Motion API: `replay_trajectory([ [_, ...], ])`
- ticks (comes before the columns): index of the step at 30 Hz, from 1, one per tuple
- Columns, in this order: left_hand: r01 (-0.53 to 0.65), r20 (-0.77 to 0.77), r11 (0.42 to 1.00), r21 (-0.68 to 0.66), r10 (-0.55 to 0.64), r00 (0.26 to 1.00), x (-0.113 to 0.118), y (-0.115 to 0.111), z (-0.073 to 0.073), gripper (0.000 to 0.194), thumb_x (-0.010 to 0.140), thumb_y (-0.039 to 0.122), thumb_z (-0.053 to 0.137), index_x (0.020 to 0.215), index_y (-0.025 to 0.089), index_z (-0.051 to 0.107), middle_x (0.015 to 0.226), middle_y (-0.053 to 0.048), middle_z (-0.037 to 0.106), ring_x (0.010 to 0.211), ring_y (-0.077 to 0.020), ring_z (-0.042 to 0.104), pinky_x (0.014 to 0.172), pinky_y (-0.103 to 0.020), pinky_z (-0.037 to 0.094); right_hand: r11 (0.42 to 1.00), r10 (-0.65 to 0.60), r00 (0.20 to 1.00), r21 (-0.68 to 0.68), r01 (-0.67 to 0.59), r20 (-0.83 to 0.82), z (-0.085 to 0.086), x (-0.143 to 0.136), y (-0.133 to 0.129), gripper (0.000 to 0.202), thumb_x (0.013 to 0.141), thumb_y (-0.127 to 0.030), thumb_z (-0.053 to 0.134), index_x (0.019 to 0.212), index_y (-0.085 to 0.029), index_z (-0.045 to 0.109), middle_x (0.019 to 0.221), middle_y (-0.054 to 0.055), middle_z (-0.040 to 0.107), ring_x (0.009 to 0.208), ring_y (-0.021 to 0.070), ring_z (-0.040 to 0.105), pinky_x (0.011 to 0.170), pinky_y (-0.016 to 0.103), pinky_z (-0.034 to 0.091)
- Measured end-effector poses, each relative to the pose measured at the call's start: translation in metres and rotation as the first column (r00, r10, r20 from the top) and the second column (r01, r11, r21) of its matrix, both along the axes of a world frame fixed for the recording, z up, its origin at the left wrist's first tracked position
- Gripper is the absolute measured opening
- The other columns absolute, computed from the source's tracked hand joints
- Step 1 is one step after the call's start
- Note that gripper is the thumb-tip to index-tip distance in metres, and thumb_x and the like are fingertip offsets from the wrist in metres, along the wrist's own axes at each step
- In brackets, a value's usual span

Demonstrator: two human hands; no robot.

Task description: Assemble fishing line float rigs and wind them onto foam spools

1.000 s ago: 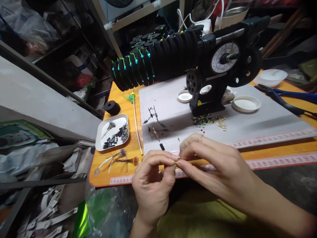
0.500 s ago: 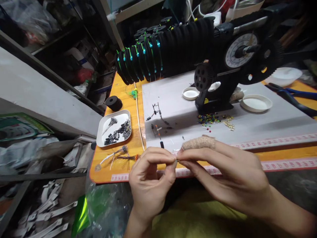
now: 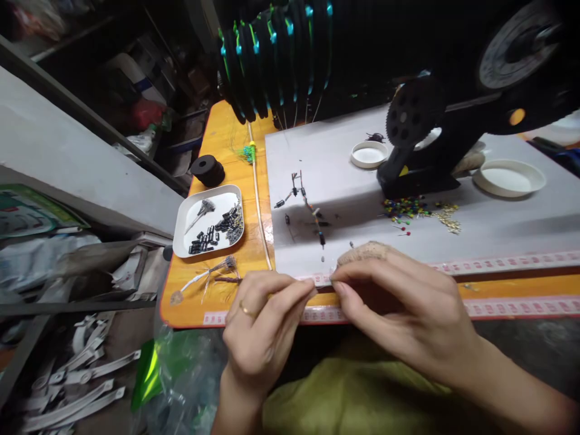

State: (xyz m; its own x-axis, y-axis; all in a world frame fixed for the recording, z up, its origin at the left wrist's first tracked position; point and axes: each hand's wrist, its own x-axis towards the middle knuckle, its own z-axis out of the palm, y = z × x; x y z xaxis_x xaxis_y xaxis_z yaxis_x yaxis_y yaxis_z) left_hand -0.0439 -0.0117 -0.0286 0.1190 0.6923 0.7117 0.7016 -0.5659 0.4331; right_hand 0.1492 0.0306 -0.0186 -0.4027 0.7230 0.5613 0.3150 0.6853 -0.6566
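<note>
Measuring tape [image 3: 512,261] runs along the near edge of the pale board, passing just beyond our fingertips, while a second strip [image 3: 521,307] follows the near edge of the table. The orange table [image 3: 217,130] bears everything in front of us. Across the far side stands a black machine [image 3: 428,157] with a graduated dial, and toward the left its row of black spools [image 3: 276,60] carries blue and green ties. Beneath spreads the pale board [image 3: 371,235]. Our right hand [image 3: 412,302], one finger wrapped in beige, and our left hand [image 3: 258,332], wearing a ring, meet the scene at the near middle. Each has thumb and fingertips pinched closed, the two pinches slightly apart; we cannot tell whether either grips something tiny. To the left, a white tray [image 3: 181,226] holds black cylindrical parts and a grey tufted bundle. Right of the machine's foot sits a shallow white dish [image 3: 510,179], and a smaller dish [image 3: 369,156] lies left of it. A black spool [image 3: 207,171] rests beyond the tray. Colour-headed pins [image 3: 406,207] are heaped near the machine's foot, gold-coloured pieces [image 3: 448,217] just to their right.
</note>
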Motion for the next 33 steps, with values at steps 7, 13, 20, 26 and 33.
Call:
replay_trajectory([
  [7,-0.069,-0.091,0.93,-0.361,0.039,0.995,-0.006,0.012,0.009,0.012,0.084,0.007,0.065,0.086,0.019,0.064,0.086,-0.004,0.062,0.091,-0.0212,0.053,0.081,-0.034,0.047,0.99,-0.061,0.973,0.141,0.029,0.222,-0.014,-0.005,0.006,0.011,0.086,-0.004,0.065,0.094,-0.012,0.066,0.093,0.011,0.064,0.087,0.0213,0.056,0.079,0.035,0.047],
  [13,-0.038,-0.086,0.837,-0.545,-0.011,0.996,-0.014,0.017,0.022,0.01,0.086,0.008,0.062,0.082,0.017,0.064,0.092,-0.004,0.056,0.1,-0.0203,0.05,0.089,-0.033,0.043,0.991,-0.054,0.968,0.13,0.022,0.246,-0.013,-0.007,0.005,0.007,0.089,-0.007,0.064,0.093,-0.011,0.068,0.094,0.01,0.064,0.087,0.0189,0.057,0.08,0.032,0.045],
  [20,0.021,-0.017,0.834,-0.551,-0.037,0.999,-0.019,0.021,0.02,0.011,0.082,0.005,0.062,0.082,0.016,0.063,0.092,-0.003,0.055,0.096,-0.0179,0.052,0.087,-0.031,0.043,0.995,-0.03,0.963,0.103,0.002,0.268,-0.013,-0.008,0.005,0.008,0.09,-0.009,0.065,0.097,-0.011,0.068,0.096,0.009,0.063,0.087,0.0181,0.056,0.079,0.032,0.044],
  [26,0.044,0.026,0.825,-0.563,-0.035,0.999,-0.021,0.021,0.018,0.012,0.08,0.003,0.061,0.081,0.016,0.061,0.09,-0.002,0.053,0.095,-0.0166,0.053,0.086,-0.03,0.043,0.994,-0.033,0.956,0.105,0.002,0.293,-0.014,-0.012,0.004,0.008,0.09,-0.011,0.065,0.098,-0.011,0.068,0.096,0.009,0.062,0.088,0.0187,0.056,0.081,0.033,0.044],
  [33,0.082,0.086,0.829,-0.553,-0.041,0.995,-0.025,0.02,0.014,0.013,0.079,0.003,0.062,0.081,0.016,0.061,0.09,-0.001,0.052,0.092,-0.0145,0.054,0.084,-0.027,0.042,0.993,-0.062,0.951,0.116,0.028,0.302,-0.015,-0.013,0.002,0.01,0.091,-0.01,0.064,0.099,-0.016,0.065,0.097,0.007,0.061,0.087,0.0175,0.056,0.079,0.032,0.044],
])
